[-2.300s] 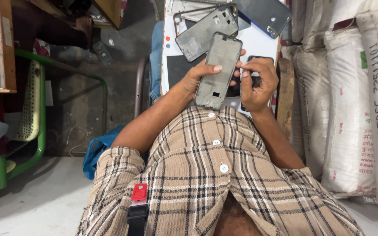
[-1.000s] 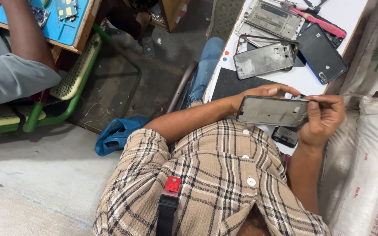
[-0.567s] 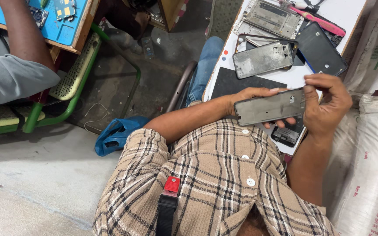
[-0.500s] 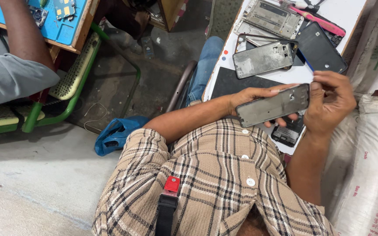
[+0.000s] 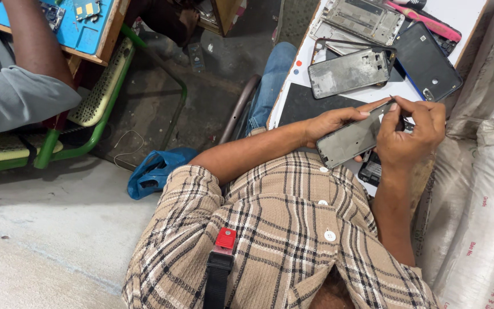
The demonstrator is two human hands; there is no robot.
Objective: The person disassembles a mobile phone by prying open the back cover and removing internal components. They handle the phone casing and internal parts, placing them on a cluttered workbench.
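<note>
I hold a grey phone frame (image 5: 351, 140) in front of my chest, tilted with its right end up. My left hand (image 5: 331, 122) grips its upper left edge. My right hand (image 5: 411, 133) closes over its right end, and the thumb and forefinger pinch a thin pointed tool (image 5: 394, 103) against the frame's top corner. Part of the frame's right end is hidden under my fingers. Below the frame a dark phone part (image 5: 370, 170) lies on the white table (image 5: 463, 16).
More phone frames (image 5: 350, 71) and a black back cover (image 5: 426, 62) lie on the table beyond my hands, with a pink tool (image 5: 424, 20) farther back. White sacks (image 5: 481, 200) stand at my right. Another person's arm (image 5: 30, 40) rests on a blue bench at left.
The frame has tilted so its right end points up. My right hand has moved from the frame's far end onto its top corner with the pointed tool.
</note>
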